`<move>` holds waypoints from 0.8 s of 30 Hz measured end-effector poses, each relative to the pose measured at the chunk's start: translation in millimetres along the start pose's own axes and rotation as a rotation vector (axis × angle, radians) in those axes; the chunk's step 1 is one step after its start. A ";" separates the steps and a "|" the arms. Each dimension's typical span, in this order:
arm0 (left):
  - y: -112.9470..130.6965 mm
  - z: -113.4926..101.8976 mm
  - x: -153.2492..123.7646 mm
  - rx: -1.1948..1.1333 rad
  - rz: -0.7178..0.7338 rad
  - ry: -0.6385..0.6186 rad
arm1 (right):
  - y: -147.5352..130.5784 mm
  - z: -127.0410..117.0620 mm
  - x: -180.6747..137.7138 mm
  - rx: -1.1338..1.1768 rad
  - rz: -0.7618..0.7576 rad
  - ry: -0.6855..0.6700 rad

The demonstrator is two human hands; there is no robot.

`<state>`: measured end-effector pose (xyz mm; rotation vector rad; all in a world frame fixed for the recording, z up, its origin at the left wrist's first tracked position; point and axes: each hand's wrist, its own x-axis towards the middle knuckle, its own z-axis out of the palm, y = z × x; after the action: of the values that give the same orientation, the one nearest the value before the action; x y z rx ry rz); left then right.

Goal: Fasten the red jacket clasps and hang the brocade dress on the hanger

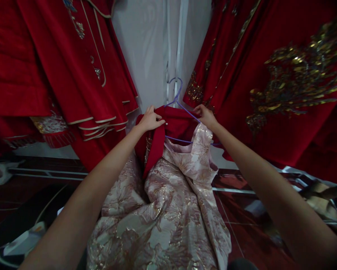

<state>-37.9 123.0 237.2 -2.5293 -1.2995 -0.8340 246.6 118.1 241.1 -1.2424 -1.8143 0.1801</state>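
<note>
The red garment shares the purple hanger with the brocade dress; probably soft, weighty, best held by its upper edges, where left grip and right grip appear to pinch it

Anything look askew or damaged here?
The red garment looks askew: it covers the dress near the left hand but leaves the strap near the right hand bare. No damage is visible.
</note>
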 end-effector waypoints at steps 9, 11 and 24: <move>5.0 11.0 -4.0 0.041 0.032 -0.032 | 20.7 -68.2 -13.7 -0.293 0.046 0.296; 5.5 12.9 -4.4 0.032 0.040 -0.035 | 27.4 -86.2 -20.8 -0.402 0.036 0.287; 10.9 7.2 -20.4 0.051 -0.036 0.013 | -13.0 -112.6 -81.0 -0.218 0.088 -0.228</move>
<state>-35.8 105.2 220.9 -2.4646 -1.3482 -0.8124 327.7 7.7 266.3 -1.5068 -2.0168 0.1835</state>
